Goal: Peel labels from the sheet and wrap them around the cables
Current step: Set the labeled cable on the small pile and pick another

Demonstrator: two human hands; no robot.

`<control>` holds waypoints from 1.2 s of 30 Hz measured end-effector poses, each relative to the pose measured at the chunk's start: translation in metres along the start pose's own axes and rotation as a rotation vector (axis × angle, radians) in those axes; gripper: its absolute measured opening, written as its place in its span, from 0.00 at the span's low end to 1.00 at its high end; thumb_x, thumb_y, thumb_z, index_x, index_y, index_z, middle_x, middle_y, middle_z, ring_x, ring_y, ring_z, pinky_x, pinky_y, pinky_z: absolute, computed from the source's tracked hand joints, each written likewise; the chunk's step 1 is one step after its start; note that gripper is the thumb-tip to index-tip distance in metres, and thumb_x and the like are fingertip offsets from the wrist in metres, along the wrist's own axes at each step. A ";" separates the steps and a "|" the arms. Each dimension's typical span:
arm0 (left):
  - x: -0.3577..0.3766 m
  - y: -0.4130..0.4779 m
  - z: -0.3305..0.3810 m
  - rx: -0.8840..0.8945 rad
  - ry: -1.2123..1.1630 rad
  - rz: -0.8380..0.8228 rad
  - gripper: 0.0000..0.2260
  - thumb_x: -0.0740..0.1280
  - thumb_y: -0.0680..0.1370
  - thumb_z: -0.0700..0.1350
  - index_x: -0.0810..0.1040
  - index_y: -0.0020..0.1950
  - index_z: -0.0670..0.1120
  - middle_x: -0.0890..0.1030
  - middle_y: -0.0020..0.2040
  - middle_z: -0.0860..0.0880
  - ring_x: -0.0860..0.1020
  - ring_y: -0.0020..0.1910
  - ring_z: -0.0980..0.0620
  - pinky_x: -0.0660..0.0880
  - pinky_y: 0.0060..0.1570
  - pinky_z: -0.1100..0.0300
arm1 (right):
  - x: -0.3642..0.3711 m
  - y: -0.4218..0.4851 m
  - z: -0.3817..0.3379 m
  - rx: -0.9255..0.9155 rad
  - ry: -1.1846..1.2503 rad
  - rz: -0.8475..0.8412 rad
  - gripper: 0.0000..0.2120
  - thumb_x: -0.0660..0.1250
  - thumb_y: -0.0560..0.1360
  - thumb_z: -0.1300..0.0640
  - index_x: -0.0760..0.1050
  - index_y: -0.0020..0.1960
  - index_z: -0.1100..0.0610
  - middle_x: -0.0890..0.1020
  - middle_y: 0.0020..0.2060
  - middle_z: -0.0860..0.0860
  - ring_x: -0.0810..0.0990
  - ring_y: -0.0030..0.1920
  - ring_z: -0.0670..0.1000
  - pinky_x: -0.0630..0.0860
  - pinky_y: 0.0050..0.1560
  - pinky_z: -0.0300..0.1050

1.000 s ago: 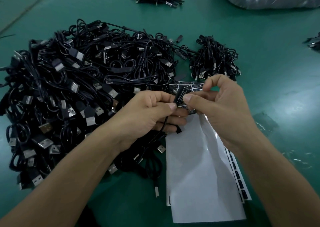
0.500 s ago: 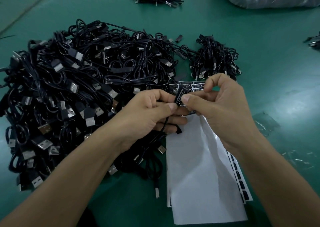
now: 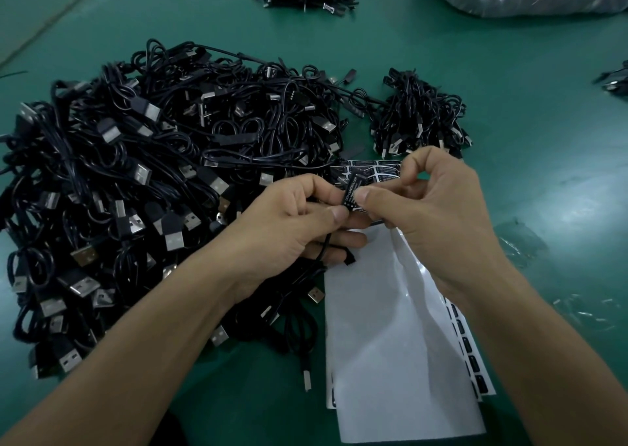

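The left grip point(image 3: 289, 221) is a bare hand with a broad back and creased knuckles, and its thumbnail point(image 3: 339, 213) is cut short and square. The right grip point(image 3: 438, 214) is bare as well, with an equally short thumbnail point(image 3: 361, 194) (the other nails are hard to make out). Behind them come the left forearm point(image 3: 136, 360) and the right forearm point(image 3: 543, 343), both uncovered for as far as the head view reaches, smooth and evenly shaped, widening steadily away from the wrists.

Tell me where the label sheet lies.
In the head view, the label sheet lies on the green table, centre-right, running from beneath the right hand toward the near edge, with the cable pile on its left.
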State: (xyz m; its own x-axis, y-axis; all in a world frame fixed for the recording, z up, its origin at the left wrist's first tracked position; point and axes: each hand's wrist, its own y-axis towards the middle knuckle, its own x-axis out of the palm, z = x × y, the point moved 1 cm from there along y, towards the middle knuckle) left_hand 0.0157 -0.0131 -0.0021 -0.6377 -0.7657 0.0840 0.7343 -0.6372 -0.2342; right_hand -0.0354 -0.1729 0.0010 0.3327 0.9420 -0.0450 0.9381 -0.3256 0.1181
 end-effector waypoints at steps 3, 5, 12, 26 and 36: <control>0.001 -0.001 0.000 0.003 0.002 0.003 0.03 0.64 0.82 0.38 0.73 0.55 0.40 0.87 0.49 0.44 0.86 0.45 0.49 0.83 0.45 0.57 | 0.000 -0.001 -0.001 0.004 0.030 -0.012 0.20 0.75 0.71 0.69 0.64 0.41 0.55 0.85 0.30 0.48 0.83 0.28 0.45 0.75 0.32 0.32; 0.001 -0.001 0.000 0.003 0.001 0.007 0.03 0.64 0.82 0.38 0.74 0.55 0.39 0.87 0.48 0.44 0.86 0.45 0.49 0.83 0.44 0.57 | 0.000 -0.001 -0.001 0.008 0.034 -0.020 0.20 0.75 0.71 0.70 0.65 0.41 0.55 0.85 0.31 0.48 0.84 0.29 0.46 0.76 0.33 0.33; 0.001 -0.001 -0.001 0.003 0.012 0.011 0.02 0.64 0.82 0.37 0.74 0.53 0.40 0.87 0.48 0.44 0.86 0.44 0.50 0.83 0.43 0.58 | -0.002 0.001 0.001 0.021 -0.020 -0.024 0.18 0.76 0.71 0.67 0.66 0.41 0.54 0.84 0.30 0.46 0.82 0.31 0.43 0.77 0.36 0.33; 0.003 0.000 0.000 0.008 0.029 0.013 0.00 0.64 0.82 0.38 0.74 0.52 0.42 0.87 0.48 0.44 0.86 0.45 0.49 0.83 0.44 0.58 | -0.004 0.003 0.001 0.026 -0.027 -0.031 0.18 0.76 0.71 0.67 0.66 0.41 0.55 0.83 0.28 0.46 0.80 0.29 0.42 0.74 0.32 0.33; 0.004 0.000 0.000 0.017 0.031 0.011 0.03 0.64 0.82 0.38 0.74 0.54 0.40 0.87 0.48 0.44 0.86 0.44 0.50 0.83 0.43 0.58 | -0.004 0.002 0.002 0.026 -0.013 -0.019 0.19 0.76 0.70 0.68 0.66 0.41 0.54 0.83 0.29 0.47 0.81 0.28 0.43 0.74 0.32 0.34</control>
State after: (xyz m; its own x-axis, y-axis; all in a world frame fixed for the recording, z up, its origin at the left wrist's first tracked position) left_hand 0.0132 -0.0160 -0.0020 -0.6364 -0.7696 0.0511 0.7449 -0.6305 -0.2184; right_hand -0.0345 -0.1778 -0.0005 0.3157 0.9470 -0.0595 0.9464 -0.3098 0.0916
